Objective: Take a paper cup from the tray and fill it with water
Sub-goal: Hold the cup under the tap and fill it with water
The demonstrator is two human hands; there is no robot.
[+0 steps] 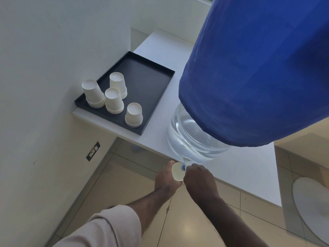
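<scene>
Left grip closed round the cup, held off the tabletop edge under the tap; right grip pinches that tap. Bottle above, tray well beyond. Risk: misaligned cup spills; overfilling likely.

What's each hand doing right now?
Left hand: closed around a paper cup, held under the tap.
Right hand: fingers on the tap of the water jug.

blue cover hides most of the water jug above the hands, top cut off; tap mostly buried under right hand; can't tell if water's flowing
</scene>
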